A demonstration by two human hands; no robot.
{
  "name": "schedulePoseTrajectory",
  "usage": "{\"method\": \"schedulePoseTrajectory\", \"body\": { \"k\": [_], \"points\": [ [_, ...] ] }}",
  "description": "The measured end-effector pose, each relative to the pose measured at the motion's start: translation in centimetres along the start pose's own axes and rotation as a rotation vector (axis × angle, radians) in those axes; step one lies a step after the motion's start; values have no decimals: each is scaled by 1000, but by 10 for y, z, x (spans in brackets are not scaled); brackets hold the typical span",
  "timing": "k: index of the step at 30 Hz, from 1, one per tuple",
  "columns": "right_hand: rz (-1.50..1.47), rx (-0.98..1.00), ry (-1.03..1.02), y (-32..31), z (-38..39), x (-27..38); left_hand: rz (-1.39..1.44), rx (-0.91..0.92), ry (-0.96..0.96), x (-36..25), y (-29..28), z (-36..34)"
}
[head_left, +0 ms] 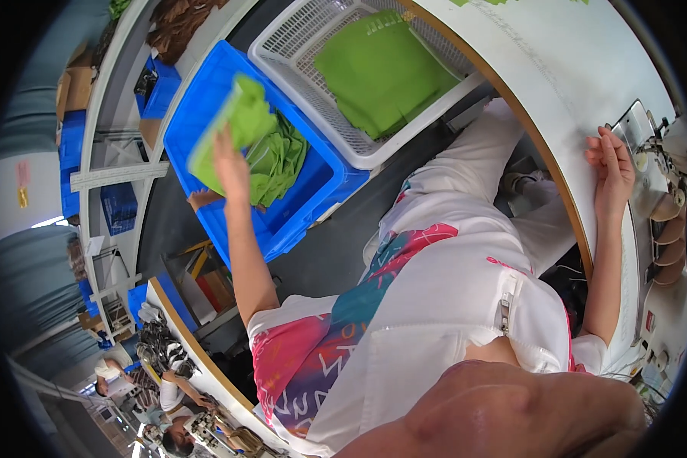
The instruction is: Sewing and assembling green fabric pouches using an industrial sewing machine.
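Note:
My left hand (229, 164) is out over the blue plastic bin (183, 137), its fingers closed on a green fabric piece (248, 114). Hand and cloth are slightly smeared by motion. Beneath it, a crumpled heap of green fabric (282, 156) lies in the bin. On the opposite side, my right hand (612, 172) rests at the white worktable (557, 69), near the metal plate of a sewing machine (635, 126). Its fingers are loosely bent and partly apart, with nothing visible in them.
A white perforated basket (313, 107) beside the blue bin holds a stack of flat green fabric pieces (385, 72). The worktable's brown edge (511, 95) curves between basket and machine. White shelf frames (118, 177) stand at left. Other people (179, 397) work at machines at lower left.

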State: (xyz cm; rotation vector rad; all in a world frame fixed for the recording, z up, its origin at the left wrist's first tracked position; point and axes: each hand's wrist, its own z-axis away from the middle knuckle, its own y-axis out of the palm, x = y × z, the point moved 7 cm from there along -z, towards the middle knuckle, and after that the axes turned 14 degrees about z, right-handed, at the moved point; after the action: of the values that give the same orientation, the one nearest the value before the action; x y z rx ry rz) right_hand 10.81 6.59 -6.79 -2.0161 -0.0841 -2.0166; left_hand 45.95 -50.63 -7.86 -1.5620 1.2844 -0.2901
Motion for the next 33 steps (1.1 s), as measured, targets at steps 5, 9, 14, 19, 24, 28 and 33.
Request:
{"method": "schedulePoseTrajectory", "body": {
  "k": [5,9,14,19,24,28,33],
  "points": [
    [140,-24,-63,9,7,7,-205,1025,-334,122,133,118],
    [122,-11,-90,10,7,5,-71,1016,-716,68,68,-7],
    [138,-32,-42,11,9,7,738,911,-137,-162,114,-116],
    [174,-23,-14,19,12,12,208,900,722,-253,325,-92],
    [330,71,-134,70,-35,44,638,851,527,-236,429,-100],
    [591,-35,-368,102,-142,75,361,1039,684,-300,402,-89],
    [719,-290,-248,143,-242,82,233,1093,665,-254,453,-91]
  ]
}}
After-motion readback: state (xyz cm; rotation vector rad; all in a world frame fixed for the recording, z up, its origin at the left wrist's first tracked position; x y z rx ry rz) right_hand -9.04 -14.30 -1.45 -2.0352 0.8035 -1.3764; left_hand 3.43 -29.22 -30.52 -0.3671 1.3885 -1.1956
